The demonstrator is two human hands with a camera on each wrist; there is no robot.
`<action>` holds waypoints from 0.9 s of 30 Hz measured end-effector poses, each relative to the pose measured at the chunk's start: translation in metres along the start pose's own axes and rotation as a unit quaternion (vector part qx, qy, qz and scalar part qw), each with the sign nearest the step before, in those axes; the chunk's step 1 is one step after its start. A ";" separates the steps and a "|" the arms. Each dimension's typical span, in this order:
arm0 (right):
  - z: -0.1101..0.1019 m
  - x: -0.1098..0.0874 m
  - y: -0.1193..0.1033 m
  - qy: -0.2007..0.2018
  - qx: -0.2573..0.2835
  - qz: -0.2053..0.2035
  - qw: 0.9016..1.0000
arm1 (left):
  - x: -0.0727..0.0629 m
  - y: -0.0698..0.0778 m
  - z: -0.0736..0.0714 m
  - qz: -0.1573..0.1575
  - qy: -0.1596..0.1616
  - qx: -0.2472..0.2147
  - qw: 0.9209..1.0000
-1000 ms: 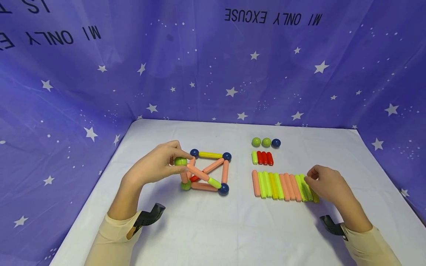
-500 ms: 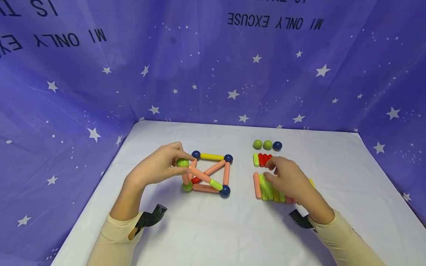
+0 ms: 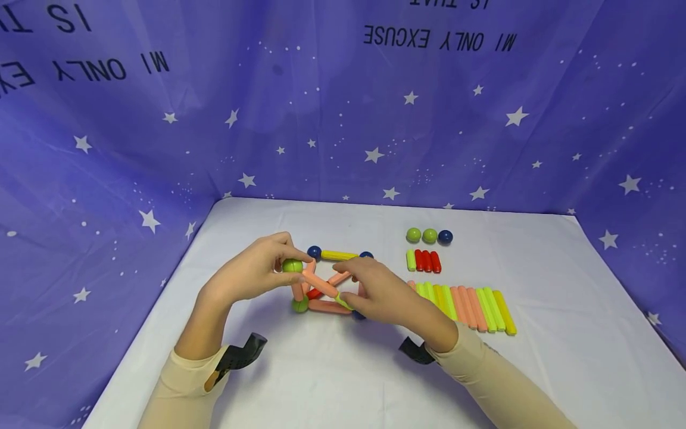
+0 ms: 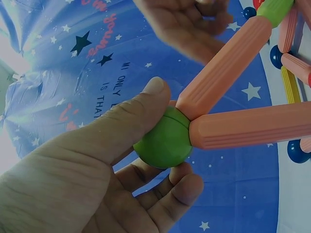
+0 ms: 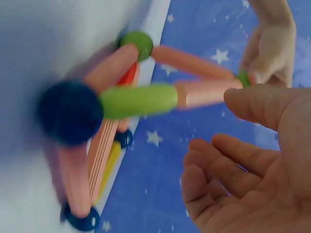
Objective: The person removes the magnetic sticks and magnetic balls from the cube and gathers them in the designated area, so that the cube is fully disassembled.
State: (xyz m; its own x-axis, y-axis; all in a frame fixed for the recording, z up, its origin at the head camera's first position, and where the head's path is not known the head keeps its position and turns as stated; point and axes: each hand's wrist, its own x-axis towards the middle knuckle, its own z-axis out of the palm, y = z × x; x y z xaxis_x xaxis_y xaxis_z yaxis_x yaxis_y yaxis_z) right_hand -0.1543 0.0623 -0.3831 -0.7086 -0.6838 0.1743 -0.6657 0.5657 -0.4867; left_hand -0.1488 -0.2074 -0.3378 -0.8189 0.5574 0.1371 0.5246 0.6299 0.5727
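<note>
Head view: left grip pinches green ball; pink stick slants toward desk's near-right corner. Right grip, spread, blocks frame's right side.

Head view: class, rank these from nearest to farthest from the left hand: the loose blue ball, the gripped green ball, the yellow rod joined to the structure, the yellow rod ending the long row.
1. Green ball: in the left hand.
2. Joined yellow rod: right of the hand.
3. Loose blue ball: farther right.
4. Row-end yellow rod: far right.
</note>
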 end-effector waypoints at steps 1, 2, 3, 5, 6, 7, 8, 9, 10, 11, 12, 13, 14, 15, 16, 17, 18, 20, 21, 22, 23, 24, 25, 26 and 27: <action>0.004 0.005 -0.003 0.002 0.009 -0.016 1.000 | 0.000 0.000 0.000 0.000 0.001 -0.002 1.000; 0.008 0.010 -0.006 0.004 0.015 -0.028 0.999 | -0.001 -0.001 0.000 0.002 0.002 -0.003 1.000; 0.012 0.014 -0.009 0.005 0.020 -0.038 0.999 | -0.001 -0.001 0.000 0.002 0.003 -0.003 1.000; 0.019 0.020 -0.014 0.007 0.032 -0.054 0.998 | -0.001 -0.001 0.000 0.003 0.004 -0.004 1.000; 0.022 0.022 -0.016 0.011 0.032 -0.056 0.998 | -0.001 -0.001 0.001 0.004 0.005 -0.005 1.000; 0.025 0.024 -0.019 0.015 0.026 -0.056 0.998 | -0.001 -0.001 0.001 0.005 0.005 -0.005 1.000; 0.027 0.025 -0.021 0.020 0.016 -0.052 0.998 | -0.001 -0.001 0.001 0.006 0.006 -0.004 1.000; 0.029 0.026 -0.023 0.026 0.006 -0.049 0.998 | -0.001 -0.001 0.001 0.007 0.007 -0.005 1.000; 0.031 0.027 -0.025 0.035 -0.004 -0.046 0.998 | -0.001 -0.001 0.001 0.008 0.008 -0.007 1.000; 0.033 0.029 -0.026 0.043 -0.015 -0.045 0.998 | -0.001 -0.001 0.001 0.009 0.009 -0.007 1.000; 0.034 0.030 -0.027 0.050 -0.021 -0.045 0.998 | -0.001 -0.001 0.000 0.009 0.010 -0.008 1.000; 0.036 0.031 -0.027 0.055 -0.022 -0.046 0.997 | -0.001 -0.001 0.000 0.008 0.011 -0.009 1.000; 0.037 0.032 -0.027 0.058 -0.022 -0.047 0.997 | -0.001 -0.001 0.000 0.008 0.012 -0.010 1.000; 0.037 0.033 -0.027 0.058 -0.017 -0.050 0.997 | -0.001 -0.001 0.000 0.008 0.012 -0.011 1.000; 0.037 0.033 -0.026 0.057 -0.011 -0.053 0.997 | -0.001 -0.001 0.000 0.008 0.012 -0.012 1.000; 0.037 0.033 -0.026 0.054 -0.004 -0.058 0.997 | -0.001 -0.002 0.000 0.010 0.012 -0.013 1.000; 0.037 0.032 -0.025 0.051 0.002 -0.061 0.997 | -0.001 -0.001 0.000 0.011 0.011 -0.014 1.000; 0.036 0.031 -0.023 0.047 0.009 -0.068 0.997 | -0.001 -0.001 0.000 0.013 0.009 -0.016 1.000; 0.036 0.031 -0.023 0.046 0.011 -0.071 0.996 | -0.001 0.000 0.000 0.014 0.008 -0.018 1.000; 0.036 0.031 -0.022 0.046 0.011 -0.073 0.996 | -0.001 0.000 0.001 0.014 0.007 -0.019 1.000; 0.036 0.030 -0.022 0.046 0.011 -0.074 0.996 | 0.000 0.000 0.001 0.013 0.006 -0.021 1.000; 0.037 0.030 -0.022 0.047 0.009 -0.075 0.996 | 0.000 0.001 0.001 0.012 0.004 -0.022 1.000; 0.037 0.030 -0.022 0.049 0.009 -0.075 0.996 | 0.000 0.001 0.001 0.011 0.003 -0.022 1.000; 0.038 0.029 -0.022 0.050 0.006 -0.075 0.996 | 0.000 0.001 0.002 0.010 0.002 -0.021 1.000; 0.039 0.029 -0.022 0.050 0.008 -0.077 0.996 | -0.001 0.000 0.002 0.010 0.004 -0.016 1.000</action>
State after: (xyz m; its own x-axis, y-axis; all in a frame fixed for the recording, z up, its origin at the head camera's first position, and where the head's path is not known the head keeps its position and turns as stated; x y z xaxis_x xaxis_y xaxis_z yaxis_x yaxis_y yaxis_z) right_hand -0.1509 0.0119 -0.4003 -0.6191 -0.7115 0.3324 -0.7648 0.4503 -0.4607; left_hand -0.1475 -0.2064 -0.3392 -0.8101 0.5657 0.1544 0.5331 0.6008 0.5957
